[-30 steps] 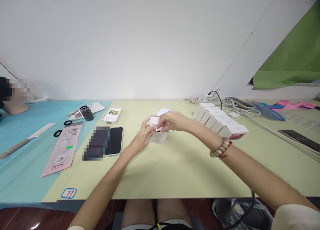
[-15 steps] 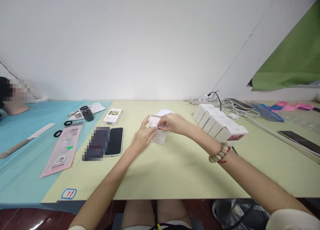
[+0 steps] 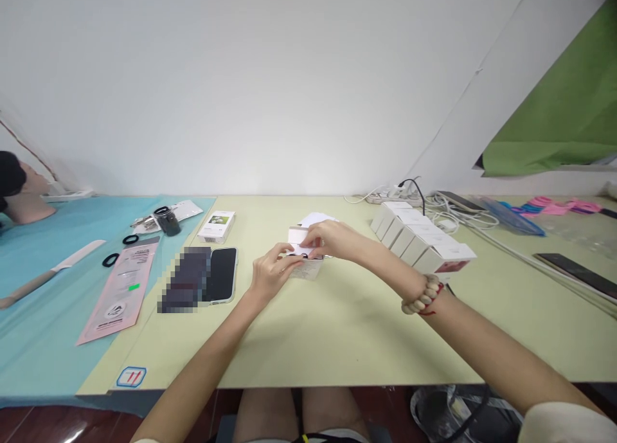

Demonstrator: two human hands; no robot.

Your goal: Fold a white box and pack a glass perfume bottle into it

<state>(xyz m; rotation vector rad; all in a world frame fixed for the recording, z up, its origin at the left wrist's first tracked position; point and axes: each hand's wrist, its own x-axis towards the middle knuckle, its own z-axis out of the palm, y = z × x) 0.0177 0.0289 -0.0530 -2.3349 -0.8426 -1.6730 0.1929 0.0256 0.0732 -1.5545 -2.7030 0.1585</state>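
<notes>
At mid-table, left hand [image 3: 267, 277] and right hand [image 3: 330, 239] both pinch a small white box [image 3: 299, 238], lifted just above the yellow-green mat [image 3: 337, 327]. Flap open; closing undone. Finished white boxes [image 3: 419, 240] queue right.

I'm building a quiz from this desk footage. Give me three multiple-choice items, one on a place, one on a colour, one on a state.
1. Where does the row of white boxes lie?
A. right of the hands
B. on the blue mat
C. at the near table edge

2. What colour is the flat packet at the left?
A. green
B. pink
C. black

3. How is the small box held?
A. lying untouched
B. by the left hand alone
C. by both hands

Answers:
1. A, the row sits past the right hand.
2. B, it is plainly pink.
3. C, the left hand and right hand both touch it.
</notes>
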